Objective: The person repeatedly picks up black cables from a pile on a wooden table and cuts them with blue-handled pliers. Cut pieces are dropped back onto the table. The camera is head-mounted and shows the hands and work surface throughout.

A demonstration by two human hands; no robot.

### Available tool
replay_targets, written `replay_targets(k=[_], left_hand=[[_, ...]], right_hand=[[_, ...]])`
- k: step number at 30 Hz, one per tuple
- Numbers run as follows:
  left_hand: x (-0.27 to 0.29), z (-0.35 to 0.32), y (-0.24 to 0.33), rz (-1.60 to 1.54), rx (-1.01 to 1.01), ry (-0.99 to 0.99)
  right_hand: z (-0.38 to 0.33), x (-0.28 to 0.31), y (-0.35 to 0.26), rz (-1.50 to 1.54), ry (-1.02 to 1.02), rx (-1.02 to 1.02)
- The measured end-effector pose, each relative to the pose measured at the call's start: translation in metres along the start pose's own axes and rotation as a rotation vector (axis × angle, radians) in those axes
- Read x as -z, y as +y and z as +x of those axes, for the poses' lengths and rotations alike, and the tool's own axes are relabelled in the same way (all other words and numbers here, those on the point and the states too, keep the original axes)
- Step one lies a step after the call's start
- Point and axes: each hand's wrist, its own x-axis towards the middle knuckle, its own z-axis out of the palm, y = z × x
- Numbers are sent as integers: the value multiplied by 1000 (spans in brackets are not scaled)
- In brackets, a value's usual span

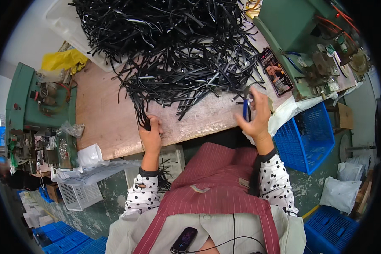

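A big heap of thin black strips (178, 46) covers the far half of the worn wooden table (101, 118). My left hand (150, 133) rests at the table's near edge, fingers closed around a bundle of black strips (140, 112) pulled from the heap. My right hand (256, 116) is raised at the right, gripping blue-handled pliers (246, 109) with the jaws pointing toward the heap's edge. My forearms wear white sleeves with black dots, over a red striped apron (216, 182).
A green machine (309, 38) stands at the table's right, another green machine (29, 106) at the left. A phone (276, 71) lies by the heap. Blue crates (307, 139) sit below right, a white basket (78, 194) and white bags (89, 156) lower left.
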Motion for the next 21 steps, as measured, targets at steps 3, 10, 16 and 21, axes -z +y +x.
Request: replay_targets(k=[3,10,16,21], left_hand=[[-4,3,4,14,83,-18],[-2,-6,4,-221,100,-69],[-10,-8,21,-416,212,-46],[0,-13,50,-649,347,-115]], right_hand=[[-15,-6,7,124,-172,-295],[29,-52,2,198,-531,580],[80,-86,13,171,-708,893],[70,-79,-38,140,-487,631]])
